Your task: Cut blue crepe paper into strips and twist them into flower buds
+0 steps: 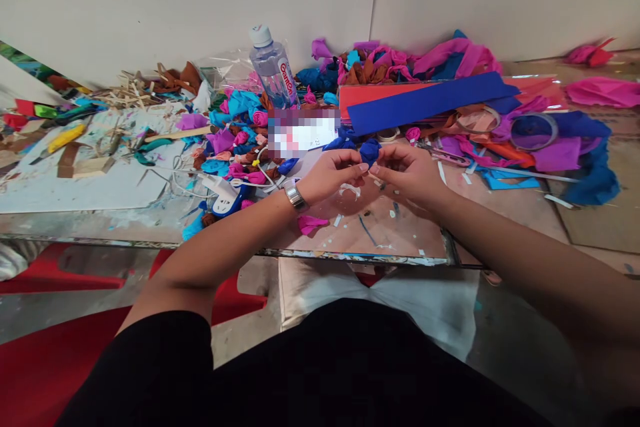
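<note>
A small dark blue crumpled paper piece is held between both hands above the table's front part. My left hand pinches it from the left, fingers closed, with a metal watch on the wrist. On the other side, my right hand grips its lower right edge between thumb and fingers. Just behind the hands lie a long blue paper strip over a red sheet and a lit phone. A pink scrap rests below my left hand.
A plastic bottle stands behind the phone. Left of the hands are a power strip with cables and a pile of coloured paper pieces. Tape rings and crepe paper lie at right. The table's front edge is near my body.
</note>
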A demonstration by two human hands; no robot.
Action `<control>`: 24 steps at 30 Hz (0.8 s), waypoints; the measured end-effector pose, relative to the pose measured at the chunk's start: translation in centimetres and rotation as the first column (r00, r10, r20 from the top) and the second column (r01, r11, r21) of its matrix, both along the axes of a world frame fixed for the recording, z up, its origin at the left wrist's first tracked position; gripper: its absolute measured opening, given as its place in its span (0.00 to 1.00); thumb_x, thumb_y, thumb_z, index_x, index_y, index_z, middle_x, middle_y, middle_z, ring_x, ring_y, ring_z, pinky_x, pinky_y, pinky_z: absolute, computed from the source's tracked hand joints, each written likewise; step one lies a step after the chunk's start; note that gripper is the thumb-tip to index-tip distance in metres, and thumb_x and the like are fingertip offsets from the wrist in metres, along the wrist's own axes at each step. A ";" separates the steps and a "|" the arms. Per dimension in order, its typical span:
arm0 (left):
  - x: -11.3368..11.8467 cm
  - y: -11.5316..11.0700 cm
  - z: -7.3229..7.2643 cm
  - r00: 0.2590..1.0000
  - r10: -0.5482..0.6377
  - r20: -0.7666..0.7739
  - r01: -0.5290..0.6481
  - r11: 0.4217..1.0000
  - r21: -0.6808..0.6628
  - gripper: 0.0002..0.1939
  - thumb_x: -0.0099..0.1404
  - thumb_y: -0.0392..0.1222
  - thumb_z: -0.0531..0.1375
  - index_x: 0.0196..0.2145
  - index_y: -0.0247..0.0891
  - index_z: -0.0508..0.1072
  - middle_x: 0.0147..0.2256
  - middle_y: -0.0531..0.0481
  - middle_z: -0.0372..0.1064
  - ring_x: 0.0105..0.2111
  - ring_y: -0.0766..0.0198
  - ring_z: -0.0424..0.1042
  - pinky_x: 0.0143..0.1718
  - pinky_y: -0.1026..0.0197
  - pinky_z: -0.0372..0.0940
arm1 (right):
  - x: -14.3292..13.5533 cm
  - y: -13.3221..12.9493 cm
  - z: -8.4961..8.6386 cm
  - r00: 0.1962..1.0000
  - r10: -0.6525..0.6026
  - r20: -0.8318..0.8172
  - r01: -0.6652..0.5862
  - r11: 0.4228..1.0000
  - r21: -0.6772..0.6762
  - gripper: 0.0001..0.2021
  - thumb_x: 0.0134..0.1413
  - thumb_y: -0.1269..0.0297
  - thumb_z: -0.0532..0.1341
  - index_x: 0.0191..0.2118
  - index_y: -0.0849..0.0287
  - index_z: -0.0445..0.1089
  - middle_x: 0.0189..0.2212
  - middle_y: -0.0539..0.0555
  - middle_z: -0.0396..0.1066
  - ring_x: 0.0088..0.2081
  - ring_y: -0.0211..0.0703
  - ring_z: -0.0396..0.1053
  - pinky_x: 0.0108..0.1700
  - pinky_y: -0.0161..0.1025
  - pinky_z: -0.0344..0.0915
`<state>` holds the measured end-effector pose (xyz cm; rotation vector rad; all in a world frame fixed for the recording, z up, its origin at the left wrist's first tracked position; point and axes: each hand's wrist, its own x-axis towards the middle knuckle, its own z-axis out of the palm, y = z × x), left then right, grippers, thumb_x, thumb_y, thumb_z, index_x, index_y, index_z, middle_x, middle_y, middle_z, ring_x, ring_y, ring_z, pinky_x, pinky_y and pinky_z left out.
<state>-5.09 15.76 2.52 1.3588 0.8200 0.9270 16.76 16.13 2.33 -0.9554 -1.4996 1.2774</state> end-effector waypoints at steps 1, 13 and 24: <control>0.0 0.0 0.0 1.000 -0.016 0.019 0.017 1.000 -0.019 0.25 0.61 0.59 0.77 0.35 0.36 0.75 0.30 0.53 0.75 0.30 0.71 0.75 0.37 0.64 0.71 | 0.0 0.0 0.0 1.000 0.009 -0.022 -0.009 1.000 -0.029 0.20 0.45 0.48 0.82 0.40 0.53 0.81 0.35 0.51 0.78 0.33 0.42 0.69 0.36 0.42 0.68; -0.1 -0.3 0.5 0.985 -0.169 -0.037 0.167 0.984 -0.062 0.20 0.62 0.54 0.76 0.36 0.34 0.78 0.31 0.51 0.75 0.30 0.68 0.74 0.36 0.62 0.68 | 0.2 -0.9 1.1 0.989 0.148 -0.017 -0.149 0.982 -0.114 0.19 0.50 0.57 0.77 0.50 0.53 0.84 0.42 0.53 0.82 0.35 0.41 0.72 0.33 0.38 0.66; 0.1 -0.3 0.3 0.968 -0.181 -0.173 0.196 0.978 0.074 0.25 0.69 0.62 0.69 0.33 0.36 0.73 0.30 0.50 0.71 0.31 0.66 0.70 0.37 0.61 0.66 | 0.2 -0.6 0.8 0.989 0.146 -0.027 -0.147 0.988 -0.056 0.21 0.50 0.58 0.79 0.50 0.50 0.81 0.46 0.52 0.82 0.42 0.44 0.77 0.44 0.42 0.74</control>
